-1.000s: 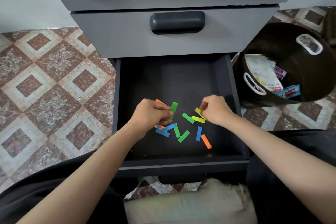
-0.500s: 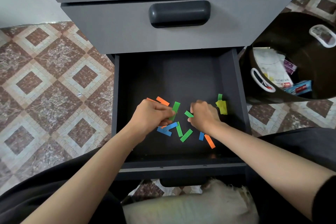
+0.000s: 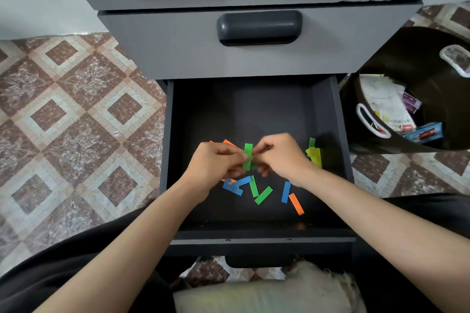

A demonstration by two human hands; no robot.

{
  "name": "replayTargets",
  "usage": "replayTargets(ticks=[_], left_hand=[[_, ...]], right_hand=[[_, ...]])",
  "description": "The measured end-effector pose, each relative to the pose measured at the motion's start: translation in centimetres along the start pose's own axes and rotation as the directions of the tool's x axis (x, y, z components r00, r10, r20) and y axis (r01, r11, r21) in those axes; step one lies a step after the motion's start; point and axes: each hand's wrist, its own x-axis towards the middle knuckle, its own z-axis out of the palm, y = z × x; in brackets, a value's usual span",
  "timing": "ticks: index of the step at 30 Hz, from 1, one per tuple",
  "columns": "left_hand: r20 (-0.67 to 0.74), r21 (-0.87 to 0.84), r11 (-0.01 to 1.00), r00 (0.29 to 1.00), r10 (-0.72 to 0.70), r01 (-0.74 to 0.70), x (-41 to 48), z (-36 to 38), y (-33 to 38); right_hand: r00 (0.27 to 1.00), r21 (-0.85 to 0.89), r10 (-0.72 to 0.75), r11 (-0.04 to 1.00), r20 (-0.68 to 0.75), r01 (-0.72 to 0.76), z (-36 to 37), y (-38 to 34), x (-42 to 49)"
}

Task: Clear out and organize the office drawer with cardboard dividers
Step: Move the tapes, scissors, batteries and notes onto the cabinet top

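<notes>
The left hand (image 3: 216, 162) and right hand (image 3: 279, 157) are meeting over the middle of the open dark grey drawer (image 3: 249, 109), each pinching the upright green paper strip (image 3: 247, 156) with curled fingers. Loose blue, green and orange paper strips (image 3: 263, 195) are lying just nearer. Yellow paper strips (image 3: 314, 156) are sitting by the right wall.

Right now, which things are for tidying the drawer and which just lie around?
Job: open dark drawer, green paper strip held by left hand and right hand, loose coloured strips, yellow strip pile.
Lying about: closed grey drawer, pale cushion.
</notes>
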Motion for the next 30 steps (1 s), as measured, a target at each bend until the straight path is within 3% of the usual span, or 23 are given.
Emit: replayTargets(ticks=[2, 5, 19, 20, 21, 22, 24, 25, 27, 30], left_hand=[[-0.054, 0.011, 1.000, 0.998, 0.020, -0.020, 0.1, 0.0, -0.2], [-0.116, 0.010, 1.000, 0.993, 0.017, -0.016, 0.2, 0.0, -0.4], [-0.122, 0.045, 0.999, 0.992, 0.027, -0.022, 0.5, 0.0, -0.5], [-0.126, 0.033, 0.999, 0.992, 0.018, -0.014, 0.6, 0.0, -0.5], [-0.132, 0.019, 1.000, 0.991, 0.010, -0.007, 0.7, -0.1, -0.5], [-0.137, 0.003, 1.000, 0.991, 0.004, -0.004, 0.8, -0.1, -0.5], [-0.136, -0.023, 1.000, 0.991, -0.002, -0.002, 0.9, -0.3, -0.5], [-0.134, -0.025, 1.000, 0.991, -0.001, -0.002, 0.9, -0.3, -0.5], [-0.125, -0.014, 1.000, 0.992, 0.002, -0.004, 0.9, -0.3, -0.6], [-0.112, 0.002, 1.000, 0.994, 0.010, -0.010, 0.8, -0.2, -0.5]], right_hand=[[0.995, 0.200, 0.061, 0.977, 0.078, -0.076, -0.3, -0.9, -0.7], [0.983, 0.312, 0.094, 0.940, 0.158, -0.140, -0.5, -1.4, -1.1], [0.988, 0.435, 0.056, 0.893, 0.147, -0.116, -0.7, -1.0, -0.5], [0.992, 0.382, 0.041, 0.920, 0.117, -0.083, -0.6, -0.7, -0.4], [0.997, 0.221, 0.000, 0.975, 0.076, -0.017, -0.4, -0.3, -0.3], [0.996, -0.060, -0.065, 0.996, 0.063, 0.069, -0.2, 0.3, -0.1], [0.980, -0.578, -0.102, 0.795, 0.172, 0.184, 0.7, 1.6, -0.2], [0.972, -0.709, -0.065, 0.673, 0.228, 0.211, 1.3, 2.2, -0.4], [0.954, -0.803, -0.008, 0.537, 0.299, 0.257, 2.0, 3.4, -0.8], [0.948, -0.814, -0.024, 0.506, 0.318, 0.286, 2.2, 4.1, -1.1]])
